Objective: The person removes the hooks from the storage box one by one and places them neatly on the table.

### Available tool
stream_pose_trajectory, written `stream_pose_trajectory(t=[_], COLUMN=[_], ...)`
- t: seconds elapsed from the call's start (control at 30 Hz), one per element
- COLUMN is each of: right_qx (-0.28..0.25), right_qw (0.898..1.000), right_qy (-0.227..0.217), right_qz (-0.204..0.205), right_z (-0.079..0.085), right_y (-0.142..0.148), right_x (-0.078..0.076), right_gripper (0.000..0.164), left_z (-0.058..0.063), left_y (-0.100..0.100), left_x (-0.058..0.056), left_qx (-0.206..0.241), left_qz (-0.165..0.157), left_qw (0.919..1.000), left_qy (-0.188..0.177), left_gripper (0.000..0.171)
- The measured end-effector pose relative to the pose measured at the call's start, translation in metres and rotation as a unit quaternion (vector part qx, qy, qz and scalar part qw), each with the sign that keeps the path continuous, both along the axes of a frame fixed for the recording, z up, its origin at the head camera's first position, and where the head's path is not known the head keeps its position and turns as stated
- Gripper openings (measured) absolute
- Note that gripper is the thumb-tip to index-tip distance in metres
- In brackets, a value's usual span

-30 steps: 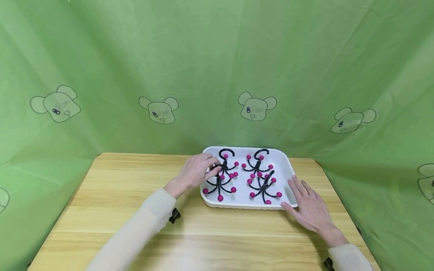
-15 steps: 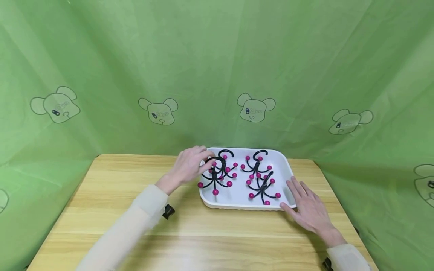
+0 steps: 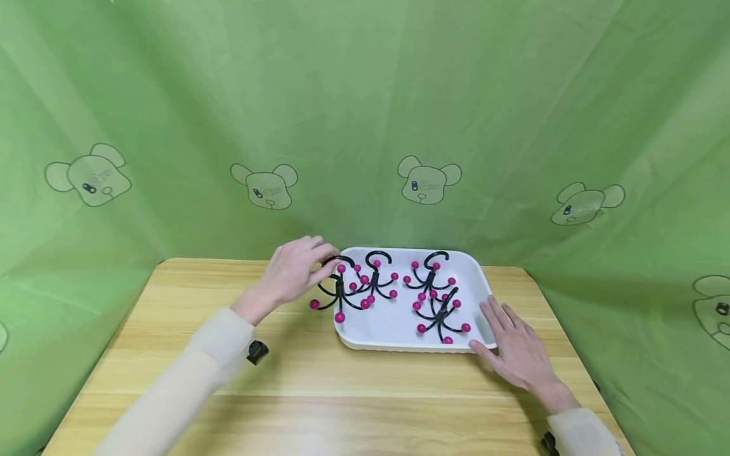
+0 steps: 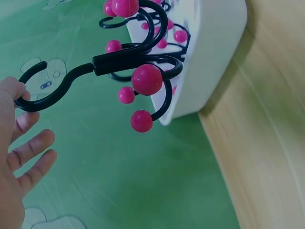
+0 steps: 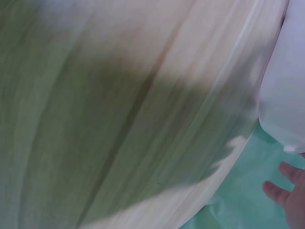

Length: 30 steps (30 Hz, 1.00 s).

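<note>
My left hand (image 3: 294, 268) pinches the curved top of a black multi-arm hook hanger (image 3: 340, 290) with pink ball tips. The hanger is raised over the left rim of a white tray (image 3: 376, 332), its arms partly beyond that rim. In the left wrist view, thumb and forefinger hold the hook end of the hanger (image 4: 114, 64), the other fingers loosely spread. Inside the tray lie three more such hangers: one at the back left (image 3: 374, 278), one at the back right (image 3: 430, 278), one at the front right (image 3: 440, 316). My right hand (image 3: 520, 345), fingers extended, rests at the tray's right front corner.
The wooden table (image 3: 319, 405) extends in front of the tray and to its left. Behind it hangs a green curtain (image 3: 342, 114) printed with bear heads, which also flanks both sides. A black wrist strap piece (image 3: 257, 351) shows under the left sleeve.
My left hand has lifted the front-left hanger and carried it left and up, from inside the tray to over its left rim. The right hand has stayed at the tray's corner.
</note>
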State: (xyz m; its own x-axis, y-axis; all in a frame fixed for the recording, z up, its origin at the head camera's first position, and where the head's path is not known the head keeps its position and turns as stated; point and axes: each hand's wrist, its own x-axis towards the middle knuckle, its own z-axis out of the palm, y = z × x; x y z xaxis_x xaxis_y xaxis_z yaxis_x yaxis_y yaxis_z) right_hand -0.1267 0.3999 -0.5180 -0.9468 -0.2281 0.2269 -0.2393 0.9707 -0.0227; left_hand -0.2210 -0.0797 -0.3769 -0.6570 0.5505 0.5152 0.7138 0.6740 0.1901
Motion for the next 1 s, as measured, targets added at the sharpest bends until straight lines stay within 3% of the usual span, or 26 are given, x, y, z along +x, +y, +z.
stream_pose_trajectory(t=[0.23, 0.4, 0.7, 1.0], right_qx=[0.007, 0.011, 0.012, 0.014], right_qw=[1.0, 1.0, 1.0, 1.0], right_qy=[0.008, 0.009, 0.017, 0.015], right_qz=[0.004, 0.005, 0.009, 0.008], right_z=[0.0, -0.001, -0.002, -0.003], right_y=[0.0, 0.001, 0.002, 0.002], right_x=[-0.002, -0.002, -0.001, -0.001], right_gripper=[0.091, 0.091, 0.091, 0.091], left_z=[0.006, 0.004, -0.013, -0.031], left_y=[-0.026, -0.043, -0.067, -0.075], left_x=[-0.002, -0.005, -0.015, -0.023], left_qx=[-0.002, -0.007, -0.016, -0.046], left_qz=[0.012, 0.022, 0.049, 0.06], left_qw=[0.9999, 0.9997, 0.9986, 0.9964], left_qy=[0.003, 0.002, -0.011, -0.04], left_gripper=[0.023, 0.022, 0.021, 0.025])
